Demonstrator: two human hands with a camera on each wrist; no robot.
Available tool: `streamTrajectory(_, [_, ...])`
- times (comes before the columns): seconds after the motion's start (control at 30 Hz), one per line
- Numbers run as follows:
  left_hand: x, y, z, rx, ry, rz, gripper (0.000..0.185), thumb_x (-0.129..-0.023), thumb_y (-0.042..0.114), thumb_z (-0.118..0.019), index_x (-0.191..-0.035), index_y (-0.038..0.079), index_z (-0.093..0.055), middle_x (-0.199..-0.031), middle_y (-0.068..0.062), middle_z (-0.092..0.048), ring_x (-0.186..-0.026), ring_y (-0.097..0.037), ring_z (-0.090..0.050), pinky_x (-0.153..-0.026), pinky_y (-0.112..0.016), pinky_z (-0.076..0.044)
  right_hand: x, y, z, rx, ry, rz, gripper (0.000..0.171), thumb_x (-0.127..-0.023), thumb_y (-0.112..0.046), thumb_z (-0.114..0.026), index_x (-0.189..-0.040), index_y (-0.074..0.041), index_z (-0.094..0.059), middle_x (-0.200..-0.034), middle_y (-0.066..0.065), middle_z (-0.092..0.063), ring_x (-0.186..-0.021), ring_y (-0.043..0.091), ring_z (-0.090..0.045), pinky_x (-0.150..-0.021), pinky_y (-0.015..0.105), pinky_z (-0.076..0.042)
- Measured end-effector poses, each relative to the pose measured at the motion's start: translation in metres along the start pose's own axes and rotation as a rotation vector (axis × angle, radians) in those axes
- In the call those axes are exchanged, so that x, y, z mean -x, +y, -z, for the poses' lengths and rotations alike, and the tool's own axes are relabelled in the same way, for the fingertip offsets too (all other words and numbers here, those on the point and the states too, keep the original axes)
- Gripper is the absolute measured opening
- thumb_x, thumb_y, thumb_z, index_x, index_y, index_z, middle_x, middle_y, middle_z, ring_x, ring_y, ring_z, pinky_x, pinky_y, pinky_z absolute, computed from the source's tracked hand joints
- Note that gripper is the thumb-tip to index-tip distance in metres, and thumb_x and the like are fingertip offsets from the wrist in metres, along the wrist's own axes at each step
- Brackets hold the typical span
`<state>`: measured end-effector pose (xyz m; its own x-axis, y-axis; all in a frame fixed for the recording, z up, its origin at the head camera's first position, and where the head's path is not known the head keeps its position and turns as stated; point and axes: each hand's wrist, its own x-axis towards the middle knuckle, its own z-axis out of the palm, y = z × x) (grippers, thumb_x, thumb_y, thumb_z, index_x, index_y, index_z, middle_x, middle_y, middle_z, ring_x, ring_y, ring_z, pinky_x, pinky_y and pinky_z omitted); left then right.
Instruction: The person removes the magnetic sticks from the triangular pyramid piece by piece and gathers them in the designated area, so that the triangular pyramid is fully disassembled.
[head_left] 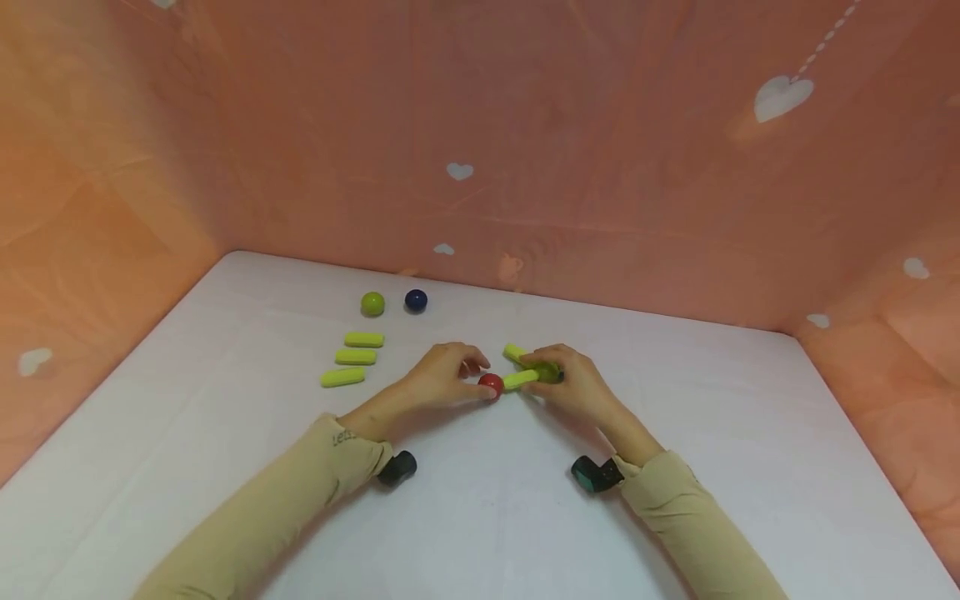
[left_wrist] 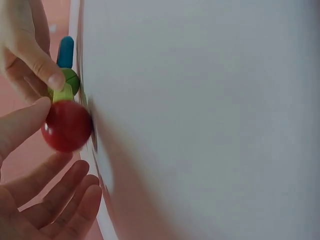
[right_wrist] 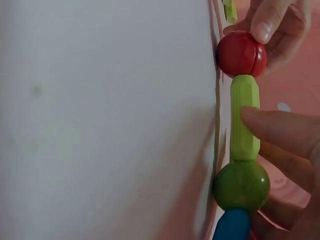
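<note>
A red ball [head_left: 491, 385] sits at the end of a yellow-green stick [right_wrist: 245, 120], whose other end meets a green ball [right_wrist: 241, 185]. A blue stick [right_wrist: 232, 225] extends from that green ball. My left hand [head_left: 447, 375] touches the red ball with its thumb, while its fingers spread loosely apart from the ball in the left wrist view. My right hand [head_left: 570, 383] grips the yellow-green stick, its fingers reaching round the green ball and partly hiding it. Another yellow-green stick [head_left: 513, 352] angles out from beneath the right fingers.
Left of the hands, three yellow-green sticks [head_left: 356, 357] lie in a row on the white table [head_left: 480, 517]. Behind them are a loose green ball [head_left: 372, 304] and a dark blue ball [head_left: 416, 301]. An orange-pink cloth with white hearts [head_left: 460, 171] encloses the table's back and sides.
</note>
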<state>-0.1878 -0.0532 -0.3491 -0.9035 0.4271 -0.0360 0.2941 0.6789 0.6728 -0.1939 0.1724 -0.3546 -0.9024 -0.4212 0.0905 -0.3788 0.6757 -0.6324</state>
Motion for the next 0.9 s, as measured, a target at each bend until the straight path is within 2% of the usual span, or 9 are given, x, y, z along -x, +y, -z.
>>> streamTrajectory(0.17, [0.0001, 0.0014, -0.0011, -0.001, 0.004, -0.016, 0.034, -0.081, 0.021, -0.077, -0.109, 0.004, -0.067, -0.096, -0.007, -0.066, -0.088, -0.019, -0.057, -0.083, -0.032, -0.048, 0.0008, -0.0008, -0.0031, 0.007, -0.011, 0.0, 0.035, -0.083, -0.015, -0.074, -0.116, -0.004, -0.069, -0.116, 0.016, -0.065, -0.107, 0.031, -0.058, -0.09, 0.047, -0.047])
streamTrajectory(0.33, [0.0004, 0.0002, -0.0021, 0.013, 0.052, -0.02, 0.033, -0.078, 0.017, -0.079, -0.105, 0.002, -0.066, -0.092, -0.009, -0.068, -0.085, -0.019, -0.06, -0.08, -0.031, -0.049, 0.0018, -0.0011, -0.0068, -0.005, -0.025, 0.017, 0.03, -0.084, -0.015, -0.073, -0.113, -0.006, -0.07, -0.115, 0.016, -0.064, -0.108, 0.031, -0.057, -0.091, 0.047, -0.047])
streamTrajectory(0.5, [-0.0005, 0.0002, -0.0026, 0.047, 0.079, 0.016, 0.029, -0.077, 0.014, -0.08, -0.101, 0.004, -0.067, -0.091, -0.008, -0.069, -0.084, -0.018, -0.061, -0.08, -0.031, -0.05, 0.0003, -0.0007, -0.0092, -0.01, -0.017, 0.024, 0.027, -0.084, -0.014, -0.073, -0.11, -0.006, -0.072, -0.113, 0.017, -0.064, -0.107, 0.032, -0.058, -0.093, 0.049, -0.047])
streamTrajectory(0.7, [-0.0011, 0.0028, -0.0016, 0.02, 0.05, 0.043, 0.027, -0.079, 0.014, -0.077, -0.104, 0.006, -0.069, -0.097, -0.008, -0.069, -0.09, -0.02, -0.061, -0.085, -0.035, -0.048, -0.0011, 0.001, -0.0087, 0.0, -0.02, 0.006, 0.024, -0.084, -0.014, -0.073, -0.107, -0.007, -0.073, -0.113, 0.016, -0.065, -0.109, 0.033, -0.058, -0.094, 0.05, -0.047])
streamTrajectory(0.9, [-0.0022, 0.0042, -0.0001, 0.012, 0.009, 0.021, 0.027, -0.084, 0.011, -0.073, -0.109, 0.004, -0.067, -0.104, -0.011, -0.068, -0.093, -0.021, -0.062, -0.087, -0.035, -0.05, -0.0033, 0.0015, -0.0069, 0.008, -0.018, -0.008, 0.024, -0.082, -0.015, -0.075, -0.105, -0.009, -0.074, -0.115, 0.015, -0.066, -0.112, 0.034, -0.058, -0.096, 0.05, -0.046])
